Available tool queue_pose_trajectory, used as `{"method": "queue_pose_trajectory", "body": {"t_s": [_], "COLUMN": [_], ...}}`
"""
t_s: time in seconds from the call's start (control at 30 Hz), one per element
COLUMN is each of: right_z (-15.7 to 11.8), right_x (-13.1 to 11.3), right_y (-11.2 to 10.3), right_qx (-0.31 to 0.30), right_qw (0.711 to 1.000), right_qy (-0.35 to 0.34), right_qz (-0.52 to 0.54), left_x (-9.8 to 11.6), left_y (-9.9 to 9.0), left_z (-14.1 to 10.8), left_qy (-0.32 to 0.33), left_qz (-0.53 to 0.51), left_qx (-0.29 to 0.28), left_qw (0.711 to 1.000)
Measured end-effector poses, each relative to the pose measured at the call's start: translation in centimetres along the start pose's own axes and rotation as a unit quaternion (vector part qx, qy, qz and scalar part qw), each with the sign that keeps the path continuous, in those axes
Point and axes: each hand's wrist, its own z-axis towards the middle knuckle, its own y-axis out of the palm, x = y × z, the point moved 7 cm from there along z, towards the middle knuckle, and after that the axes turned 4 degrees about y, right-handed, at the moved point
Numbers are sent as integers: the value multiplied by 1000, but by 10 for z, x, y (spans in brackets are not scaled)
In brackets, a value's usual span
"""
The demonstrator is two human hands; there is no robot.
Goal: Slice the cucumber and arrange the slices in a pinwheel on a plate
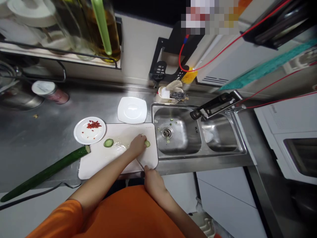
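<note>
On the white cutting board (99, 164), my left hand (138, 145) is bent over the right part with its fingertips at a cucumber slice (147, 143). What lies under its palm is hidden. My right hand (153, 180) is closed around the handle of a knife (140, 163) at the board's front edge; the thin blade points up and left, toward my left wrist. Another cucumber slice (108, 142) lies flat on the left part of the board. A long cucumber (49, 171) with a cut end rests beside the board, its cut end touching the board's left edge.
A white plate with red pieces (89, 130) overlaps the board's upper left corner. Behind the board stands a white square plate (132, 110). To the right is a metal sink (180, 145) with green scraps and a black faucet (213, 104). A lidded jar (58, 96) stands back left.
</note>
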Motion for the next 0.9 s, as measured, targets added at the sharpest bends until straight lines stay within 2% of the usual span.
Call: {"method": "queue_pose_trajectory", "body": {"t_s": [0.13, 0.2, 0.27, 0.4, 0.43, 0.5, 0.6, 0.73, 0.9], "right_z": [1, 3, 4, 7, 7, 8, 11, 13, 12], "right_x": [0, 0, 0, -2, -3, -5, -7, -10, -13], "right_y": [1, 0, 0, -3, -4, -7, -10, -13, -15], "right_qx": [0, -5, -8, -10, -8, -6, -3, 1, 6], "right_qw": [1000, 1000, 1000, 1000, 1000, 1000, 1000, 1000, 1000], "right_qy": [1, -2, -6, -4, -6, -8, -5, -4, -4], "right_qz": [1, 2, 0, 4, 5, 4, 1, -5, -9], "left_x": [2, -5, -21, -71, -82, -96, -98, -88, -91], "left_y": [-6, -13, -24, -45, -47, -45, -40, -35, -34], "left_z": [2, -2, -10, -42, -50, -63, -75, -78, -80], "left_qy": [2, -17, -49, -133, -149, -158, -127, -69, -73], "left_qz": [-42, -77, -116, -159, -158, -163, -150, -136, -115], "left_qx": [-1, 6, 45, 165, 189, 202, 205, 175, 161], "left_qw": [999, 997, 991, 964, 958, 953, 959, 973, 978]}}
